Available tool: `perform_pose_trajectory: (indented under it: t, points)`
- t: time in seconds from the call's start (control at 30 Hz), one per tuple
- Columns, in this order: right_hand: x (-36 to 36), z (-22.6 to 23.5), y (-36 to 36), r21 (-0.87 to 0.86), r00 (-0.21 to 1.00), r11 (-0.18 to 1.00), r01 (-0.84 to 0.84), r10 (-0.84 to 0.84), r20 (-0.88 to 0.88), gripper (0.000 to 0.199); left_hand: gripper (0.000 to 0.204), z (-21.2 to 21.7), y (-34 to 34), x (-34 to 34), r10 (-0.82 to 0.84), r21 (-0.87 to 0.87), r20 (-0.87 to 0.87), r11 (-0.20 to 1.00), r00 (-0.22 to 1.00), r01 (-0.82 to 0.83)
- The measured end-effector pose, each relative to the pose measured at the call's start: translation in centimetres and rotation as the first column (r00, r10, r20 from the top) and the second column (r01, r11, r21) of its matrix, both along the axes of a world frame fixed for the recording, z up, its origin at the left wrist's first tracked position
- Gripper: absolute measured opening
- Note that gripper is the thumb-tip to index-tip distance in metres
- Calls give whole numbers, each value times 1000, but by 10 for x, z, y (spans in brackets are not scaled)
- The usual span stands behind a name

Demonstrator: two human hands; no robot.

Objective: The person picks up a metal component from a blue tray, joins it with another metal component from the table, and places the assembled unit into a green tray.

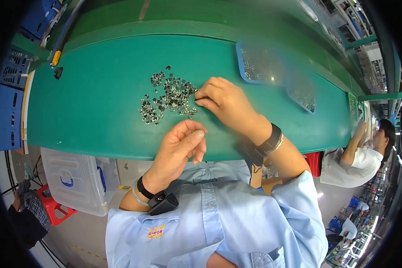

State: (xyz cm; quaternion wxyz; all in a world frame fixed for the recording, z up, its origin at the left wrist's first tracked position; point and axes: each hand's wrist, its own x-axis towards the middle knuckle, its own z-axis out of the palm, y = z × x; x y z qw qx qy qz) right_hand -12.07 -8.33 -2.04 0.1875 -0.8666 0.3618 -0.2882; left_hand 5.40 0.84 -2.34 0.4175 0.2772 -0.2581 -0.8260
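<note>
Small shiny black-and-silver metal pieces (178,94) lie in a loose heap on the green table mat (107,80). At the heap's right edge, my right hand (225,102) pinches one small dark metal piece between thumb and forefinger. My left hand (181,145) is raised near the table's front edge, just below the heap. Its fingers are curled and the thumb presses against the forefinger. Whatever lies between them, if anything, is hidden. Both wrists wear dark bands.
Two blue-rimmed clear trays of small parts, a larger tray (261,67) and a smaller tray (303,97), stand at the right. A yellow-and-black tool (56,58) lies far left. A lidded clear plastic box (71,178) stands below the table. Another person (362,156) sits at the right.
</note>
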Motion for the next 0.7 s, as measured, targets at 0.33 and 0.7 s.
perform_pose_trajectory:
  t: [0.33, 0.7]
  points:
    - [-24, 30, 44, -42, 991, 998, 55, -49, 122, 21, 19, 14, -15, -23, 134, 22, 105, 990, 985, -137]
    - [-44, 24, 67, 30, 947, 990, 135, -138, 290, 20, 18, 17, -12, -42, 19, 56, -2, 998, 1000, -19]
